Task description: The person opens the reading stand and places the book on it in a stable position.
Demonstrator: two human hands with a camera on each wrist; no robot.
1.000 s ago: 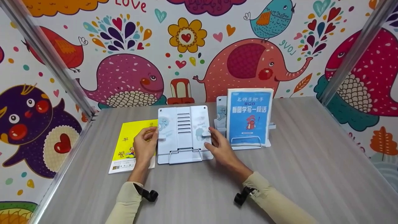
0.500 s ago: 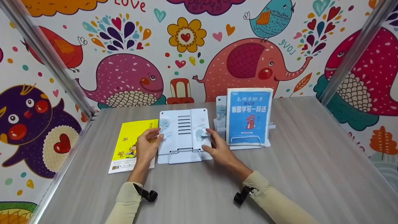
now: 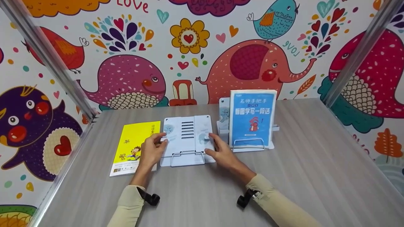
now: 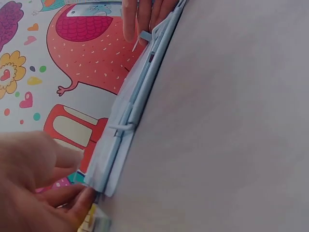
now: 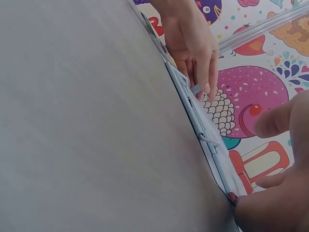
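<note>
Head view, white book stand [image 3: 188,144]: the landmark; tilted back on the grey table [image 3: 195,195], its slotted panel and wire holder [image 3: 187,159] facing the person.
Left hand [image 3: 152,150]: at the stand's left edge, thumb and fingers bent, pinching that edge.
Right hand [image 3: 224,153]: at the stand's right edge, thumb and forefinger gripping beside the small clip [image 3: 207,136].
Yellow book [image 3: 134,138]: flat on the table, just left of the stand, partly covered from sight by the left arm.
Blue book [image 3: 252,119]: upright, near the stand's right side, resting in a second stand [image 3: 224,108].
Patterned wall [image 3: 186,67]: behind the stand.
Left wrist view: the stand edge-on; left fingers bent at its near end, right fingers at the far end.
Right wrist view: left fingers curled at the stand's far end; one right fingertip meets its near end.
</note>
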